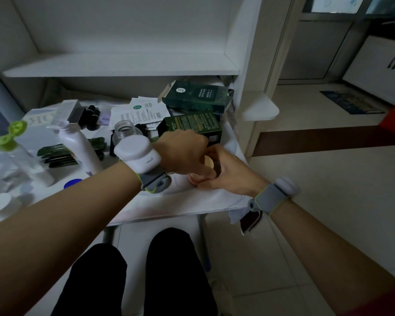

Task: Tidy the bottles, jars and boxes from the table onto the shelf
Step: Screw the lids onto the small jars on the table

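A small jar with a golden lid (207, 161) stands near the table's right front corner. My right hand (232, 172) grips its body from the right. My left hand (187, 151) curls over the lid from above, fingers on it. Most of the jar is hidden by both hands. Behind them lies a dark green box (192, 125), and a second green box (196, 95) sits further back. The white shelf (121, 65) above the table holds nothing.
On the white table (180, 204) lie a clear open jar (124, 131), a white bottle (80, 147), a clear bottle with a green flip cap (9, 137), dark sachets (55, 153), paper leaflets (141, 112) and small black bottles (90, 116). Tiled floor lies to the right.
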